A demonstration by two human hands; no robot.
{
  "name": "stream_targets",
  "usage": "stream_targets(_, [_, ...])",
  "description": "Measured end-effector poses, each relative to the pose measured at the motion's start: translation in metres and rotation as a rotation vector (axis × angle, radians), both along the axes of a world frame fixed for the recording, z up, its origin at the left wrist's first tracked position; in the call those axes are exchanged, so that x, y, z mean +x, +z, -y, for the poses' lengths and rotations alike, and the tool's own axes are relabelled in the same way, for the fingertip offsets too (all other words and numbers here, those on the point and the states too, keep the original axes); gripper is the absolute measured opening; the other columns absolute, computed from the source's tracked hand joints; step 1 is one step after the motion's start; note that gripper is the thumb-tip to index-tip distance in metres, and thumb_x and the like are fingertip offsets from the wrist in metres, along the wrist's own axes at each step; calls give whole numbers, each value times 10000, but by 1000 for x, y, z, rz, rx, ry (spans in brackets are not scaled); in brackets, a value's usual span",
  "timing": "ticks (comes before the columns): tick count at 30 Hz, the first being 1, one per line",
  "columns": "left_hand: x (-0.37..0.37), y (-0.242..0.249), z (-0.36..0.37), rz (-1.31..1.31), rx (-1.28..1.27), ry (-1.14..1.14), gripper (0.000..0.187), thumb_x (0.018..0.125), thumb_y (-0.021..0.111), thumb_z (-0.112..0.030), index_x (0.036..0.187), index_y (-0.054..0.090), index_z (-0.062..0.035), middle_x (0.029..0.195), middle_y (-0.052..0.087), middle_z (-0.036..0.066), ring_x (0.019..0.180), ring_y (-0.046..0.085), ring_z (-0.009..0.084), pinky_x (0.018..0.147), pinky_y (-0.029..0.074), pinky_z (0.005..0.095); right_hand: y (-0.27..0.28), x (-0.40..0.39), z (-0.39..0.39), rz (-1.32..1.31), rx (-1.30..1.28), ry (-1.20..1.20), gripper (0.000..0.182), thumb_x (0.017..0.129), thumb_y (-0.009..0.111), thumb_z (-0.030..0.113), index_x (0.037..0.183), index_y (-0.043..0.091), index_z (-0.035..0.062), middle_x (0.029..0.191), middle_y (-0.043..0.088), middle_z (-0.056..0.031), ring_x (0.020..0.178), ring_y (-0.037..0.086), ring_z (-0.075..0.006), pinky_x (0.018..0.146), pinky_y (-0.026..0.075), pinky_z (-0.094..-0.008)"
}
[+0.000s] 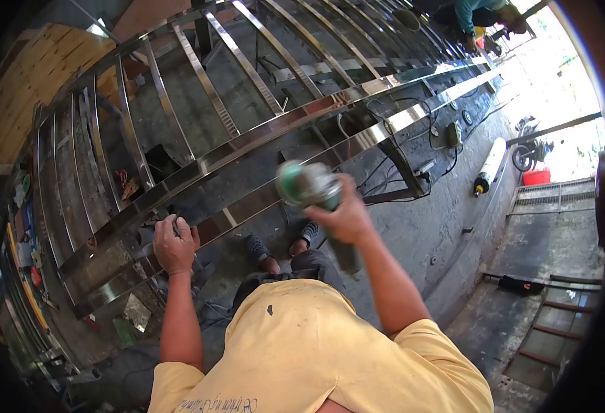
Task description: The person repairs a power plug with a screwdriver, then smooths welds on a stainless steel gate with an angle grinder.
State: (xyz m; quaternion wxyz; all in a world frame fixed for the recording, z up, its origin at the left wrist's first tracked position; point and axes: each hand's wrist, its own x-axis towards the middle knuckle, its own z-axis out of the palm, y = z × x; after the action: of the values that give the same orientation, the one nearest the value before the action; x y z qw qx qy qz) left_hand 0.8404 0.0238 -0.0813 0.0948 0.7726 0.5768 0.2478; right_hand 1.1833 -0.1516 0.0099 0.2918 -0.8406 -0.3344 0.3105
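Note:
An angle grinder (314,186) is in my right hand (346,212), which is wrapped round its body. The grinder is smeared by motion, and its green-looking disc end points left, above the near steel rail (247,205). My left hand (174,242) lies over that same rail further left, with its fingers curled down on it; the fingertips are partly hidden. Both rails and the slanting crossbars (209,89) belong to one long, shiny metal frame stretching across the view.
Another person (478,17) bends over the frame's far end. Black cables (430,131) trail along the frame's right side. A white cylinder (490,165) lies on the floor near a red container (536,177). Wooden boards (41,82) stand at the upper left.

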Motion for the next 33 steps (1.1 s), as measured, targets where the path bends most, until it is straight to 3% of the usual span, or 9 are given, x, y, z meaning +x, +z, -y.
stream_targets(5, [-1,4,1,26,-1,-39,286,979,592,-280,1074,700,-32,997,683,159,901,665,380,781,539,484,-4,-67,-16,-211,63,247,1050,728,878,443,1500,277,59,1076,702,-310,1087,689,-460,966,523,-444])
stream_targets(11, [0,6,1,59,54,-68,229,958,615,-249,1004,717,-49,904,679,131,837,662,375,730,542,487,3,47,2,176,-45,-85,1001,712,893,471,1455,359,65,1195,677,-291,1113,680,-438,951,540,-476])
stream_targets(17, [14,19,43,421,171,-329,78,876,646,-125,901,705,-80,833,685,90,769,651,294,707,494,442,35,130,-2,388,-266,194,1006,714,867,431,1488,360,37,1139,701,-302,1106,680,-450,944,532,-462])
stream_targets(19, [61,50,93,708,-145,-508,131,860,709,-204,883,722,-75,875,722,95,830,682,325,813,532,440,49,96,-20,430,-345,344,985,706,875,395,1477,381,32,1129,703,-298,1097,683,-449,930,535,-457])
stream_targets(20, [78,47,110,640,-702,-656,347,921,715,-283,1118,722,2,1031,719,155,987,670,299,905,529,407,54,73,-31,406,-318,413,988,703,879,371,1485,377,34,1122,704,-300,1088,684,-450,924,538,-453])
stream_targets(22, [115,39,138,763,-1196,-844,700,1018,560,-537,1490,484,-26,1416,574,212,1303,566,306,1067,473,414,56,22,-56,322,-230,561,1000,694,891,323,1501,370,44,1099,708,-301,1055,688,-459,900,545,-463])
stream_targets(24, [121,75,123,1060,-1778,-698,911,961,497,-742,1560,383,-65,1525,466,208,1399,470,376,1123,406,509,55,-26,-81,378,-230,710,981,699,896,330,1492,383,62,1080,711,-295,1049,688,-461,881,544,-486])
stream_targets(27, [137,59,126,1646,-1928,-385,1110,845,479,-895,1592,309,-92,1568,399,202,1438,401,414,1132,363,594,61,-83,-107,330,-188,919,940,734,866,353,1491,385,73,1080,711,-283,1049,685,-465,866,546,-489])
stream_targets(33, [145,67,123,1893,-1825,-134,1183,774,489,-951,1545,375,-60,1562,400,227,1452,389,423,1130,366,602,75,-111,-111,409,-250,915,957,715,872,366,1489,389,77,1103,722,-248,1062,684,-462,859,555,-493])
